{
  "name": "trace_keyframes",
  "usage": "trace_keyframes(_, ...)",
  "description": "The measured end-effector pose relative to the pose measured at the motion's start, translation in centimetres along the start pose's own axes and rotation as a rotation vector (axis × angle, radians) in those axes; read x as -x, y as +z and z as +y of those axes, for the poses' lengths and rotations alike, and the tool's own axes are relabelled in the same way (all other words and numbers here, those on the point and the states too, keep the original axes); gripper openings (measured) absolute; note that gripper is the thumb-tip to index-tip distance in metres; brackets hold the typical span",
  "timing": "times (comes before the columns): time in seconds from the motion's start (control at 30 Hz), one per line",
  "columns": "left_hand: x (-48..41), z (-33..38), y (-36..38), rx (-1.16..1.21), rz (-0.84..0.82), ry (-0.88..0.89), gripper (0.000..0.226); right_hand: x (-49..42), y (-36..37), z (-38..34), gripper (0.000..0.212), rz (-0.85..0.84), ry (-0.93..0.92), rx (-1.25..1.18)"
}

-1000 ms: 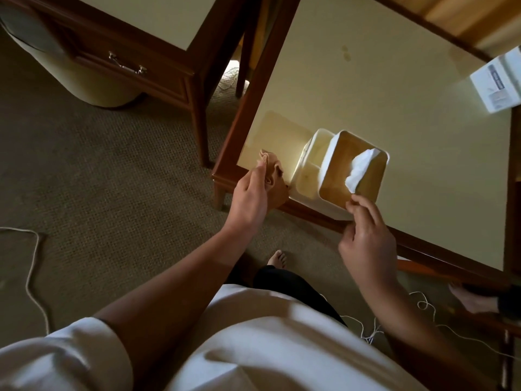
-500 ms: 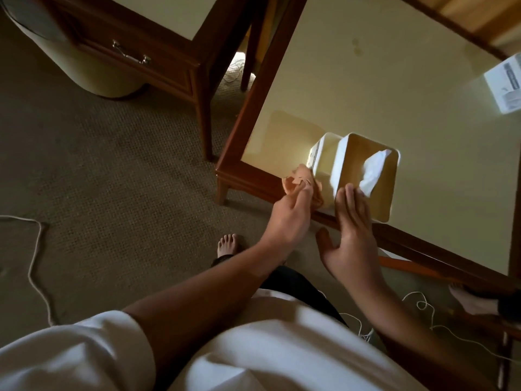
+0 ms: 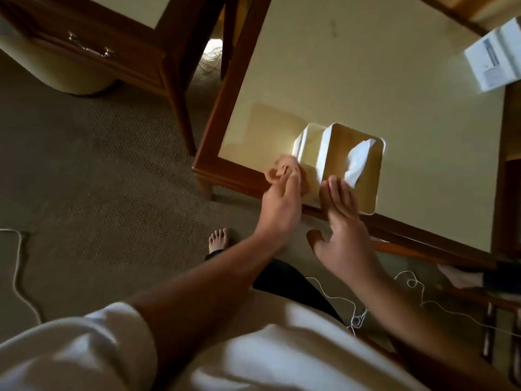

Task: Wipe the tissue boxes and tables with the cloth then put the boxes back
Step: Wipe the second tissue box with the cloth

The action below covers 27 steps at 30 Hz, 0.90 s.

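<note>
The tissue box (image 3: 337, 153) sits at the near left corner of the table (image 3: 366, 80), a white tissue (image 3: 359, 162) protruding from its top slot. The left hand (image 3: 279, 206) grips the cloth (image 3: 282, 170), fingers curled round it, and presses it against the box's left side. The right hand (image 3: 344, 238) lies flat, fingers straight and thumb spread, its fingertips on the box's top near edge. A second white box (image 3: 493, 60) sits at the table's far right edge.

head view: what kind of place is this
Probably a hotel or home room: carpet, a wooden table bearing a tissue box, and a desk with a drawer.
</note>
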<state>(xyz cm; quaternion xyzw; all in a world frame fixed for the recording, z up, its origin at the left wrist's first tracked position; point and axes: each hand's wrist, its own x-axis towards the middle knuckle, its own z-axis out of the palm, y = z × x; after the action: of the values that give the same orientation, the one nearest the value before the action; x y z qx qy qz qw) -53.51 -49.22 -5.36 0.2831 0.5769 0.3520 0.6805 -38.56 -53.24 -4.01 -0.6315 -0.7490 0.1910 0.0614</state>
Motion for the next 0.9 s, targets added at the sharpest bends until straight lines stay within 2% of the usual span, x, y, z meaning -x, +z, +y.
trace_keyframes(0.17, -9.0, 4.7, 1.5, -0.052, 0.043, 0.072, 0.036, -0.1, -0.5, -0.1, 0.098, -0.033, -0.011, -0.003)
trace_keyframes(0.27, -4.9, 2.3, 0.9, -0.247, 0.056, 0.136, 0.035, 0.0, -0.2, 0.1, 0.098, -0.037, -0.010, -0.014)
trace_keyframes(0.37, 0.9, -0.6, 0.2, -0.307, 0.020, 0.081, 0.027, 0.1, 0.0, 0.3, 0.098, -0.023, -0.011, -0.042)
trace_keyframes(0.47, -1.9, 0.8, 0.6, -0.266, 0.085, 0.106, 0.028, 0.2, 0.1, 0.3, 0.098, -0.029, -0.009, -0.027)
trace_keyframes(0.53, -5.4, 3.2, 1.2, -0.223, 0.072, 0.116, 0.029, 0.1, 0.2, 0.3, 0.096, -0.023, -0.028, -0.006)
trace_keyframes(0.63, -8.1, 4.2, 1.8, -0.291, 0.067, 0.120, 0.037, -0.1, 0.3, 0.4, 0.095, -0.011, -0.052, 0.030)
trace_keyframes(0.7, -5.7, 3.4, 1.2, -0.389, 0.060, 0.158, 0.036, -0.1, 0.6, 0.6, 0.095, -0.003, -0.054, 0.030)
trace_keyframes(0.77, -2.4, 1.5, 0.0, -0.412, 0.065, 0.122, 0.030, -0.1, 0.7, 0.5, 0.094, 0.020, -0.044, 0.006)
trace_keyframes(0.9, 2.3, -2.3, -2.3, -0.236, 0.011, 0.000, 0.031, 0.1, 0.8, 0.3, 0.089, 0.015, -0.045, -0.001)
